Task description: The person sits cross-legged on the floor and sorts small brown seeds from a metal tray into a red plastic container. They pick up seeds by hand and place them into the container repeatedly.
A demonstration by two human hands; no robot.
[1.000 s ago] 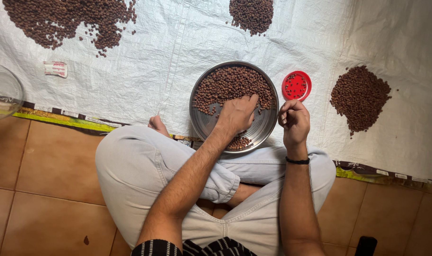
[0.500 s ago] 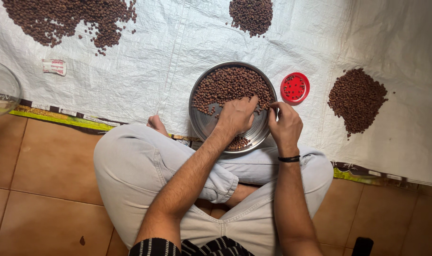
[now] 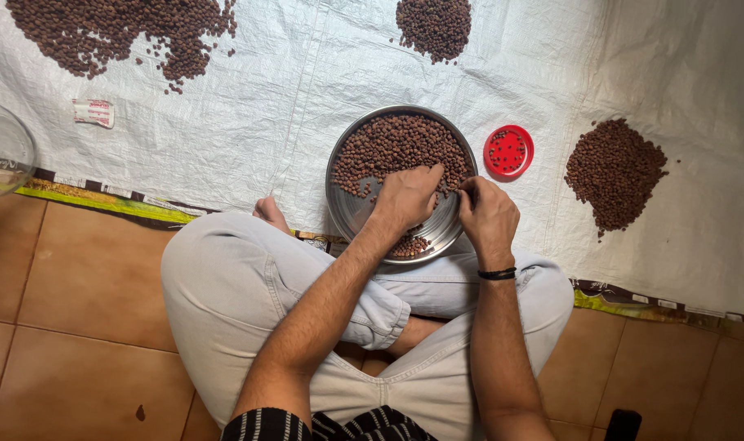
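A round steel plate [image 3: 347,214] lies on a white woven sheet [image 3: 249,122] in front of my crossed legs. Brown beans [image 3: 392,143] fill its far half, and a small heap [image 3: 411,245] sits at its near edge. My left hand [image 3: 405,198] rests palm down in the plate, its fingertips on the edge of the beans. My right hand [image 3: 488,216] is at the plate's right rim, its fingers curled and pinched into the beans there. A small red lid [image 3: 508,151] with a few beans in it lies just right of the plate.
Three loose piles of brown beans lie on the sheet: one at the right [image 3: 615,171], one at the top [image 3: 433,24], a wide one at the top left [image 3: 119,33]. A glass bowl [image 3: 4,155] and a small white packet [image 3: 93,113] are at the left. Tiled floor [image 3: 78,286] lies around me.
My right hand has moved left from beside the red lid to the plate's right rim and closed its fingers on the beans. My left hand has stayed in the plate.
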